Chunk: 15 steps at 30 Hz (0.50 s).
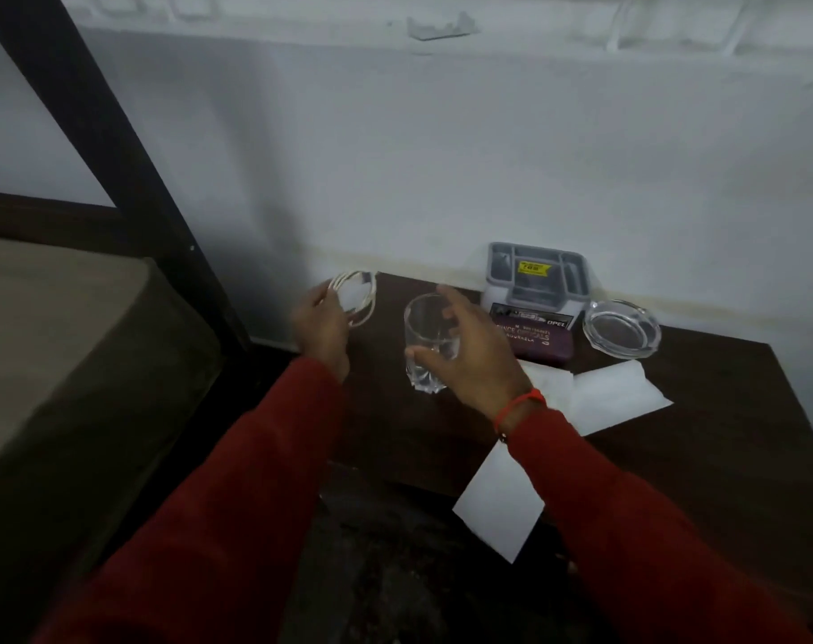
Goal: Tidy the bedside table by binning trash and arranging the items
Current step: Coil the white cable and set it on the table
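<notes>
Just left of the glass [430, 341], hands: left [321, 325] grips cable [355, 295].

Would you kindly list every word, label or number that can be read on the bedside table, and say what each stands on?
"OPEL": white letters on the dark band of the maroon case.
"OPTICALS": pale letters on the maroon case lid, seen upside down; the first letters are hidden by the right hand, and the lines above and below are too blurred to read.
Yellow sticker on the grey organiser: dark print, too small to read.
</notes>
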Available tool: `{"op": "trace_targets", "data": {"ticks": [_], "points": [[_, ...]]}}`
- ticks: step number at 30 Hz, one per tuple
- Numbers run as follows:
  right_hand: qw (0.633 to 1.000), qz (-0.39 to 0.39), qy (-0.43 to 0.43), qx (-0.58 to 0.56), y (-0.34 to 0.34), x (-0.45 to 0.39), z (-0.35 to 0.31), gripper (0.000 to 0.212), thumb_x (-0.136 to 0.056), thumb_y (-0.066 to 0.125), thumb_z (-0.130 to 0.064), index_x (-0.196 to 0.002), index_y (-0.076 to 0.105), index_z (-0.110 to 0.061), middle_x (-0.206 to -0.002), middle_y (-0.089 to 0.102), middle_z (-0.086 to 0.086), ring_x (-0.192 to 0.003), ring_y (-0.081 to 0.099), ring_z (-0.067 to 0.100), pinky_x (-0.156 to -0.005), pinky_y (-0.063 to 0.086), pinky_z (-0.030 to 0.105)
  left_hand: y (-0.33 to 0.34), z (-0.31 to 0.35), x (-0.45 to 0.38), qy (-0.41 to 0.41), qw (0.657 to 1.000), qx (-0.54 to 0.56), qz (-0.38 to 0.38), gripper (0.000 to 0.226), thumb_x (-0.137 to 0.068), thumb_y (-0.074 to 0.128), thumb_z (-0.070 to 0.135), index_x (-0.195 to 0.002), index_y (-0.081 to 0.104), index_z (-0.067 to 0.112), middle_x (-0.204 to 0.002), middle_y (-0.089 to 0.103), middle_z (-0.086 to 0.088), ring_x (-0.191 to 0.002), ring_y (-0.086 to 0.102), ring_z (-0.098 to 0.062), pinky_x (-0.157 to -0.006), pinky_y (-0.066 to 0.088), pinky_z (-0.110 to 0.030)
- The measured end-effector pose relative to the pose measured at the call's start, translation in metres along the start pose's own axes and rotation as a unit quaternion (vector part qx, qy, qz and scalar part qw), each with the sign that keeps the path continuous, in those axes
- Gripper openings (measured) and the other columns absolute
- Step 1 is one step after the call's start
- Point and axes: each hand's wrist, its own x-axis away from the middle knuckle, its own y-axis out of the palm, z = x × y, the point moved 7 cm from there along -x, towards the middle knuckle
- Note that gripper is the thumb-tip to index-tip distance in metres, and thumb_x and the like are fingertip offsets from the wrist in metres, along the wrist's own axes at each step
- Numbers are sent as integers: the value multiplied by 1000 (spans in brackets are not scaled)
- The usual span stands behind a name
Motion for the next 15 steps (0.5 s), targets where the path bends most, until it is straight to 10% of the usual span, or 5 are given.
{"op": "trace_targets", "data": {"ticks": [11,15], "points": [[997,48,-31,-47,17,30,-8,87,-81,76,-42,-152,29,-22,-148,46,0,-135,45,14,-107,34,20,100,-2,-14,78,917,-338,-195,25,-88,70,14,-111,79,10,-117,76,-3,-106,71,-13,-83,53,-20],[997,39,-35,-52,19,29,-5,86,-84,74,-43,-153,29,-19,-153,41,0,-139,39,13,-112,30,21,108,-3,-20,105,920,-327,-191,24,-86,77,15,-108,79,6,-113,77,-9,-66,67,8,-90,55,-27]]}}
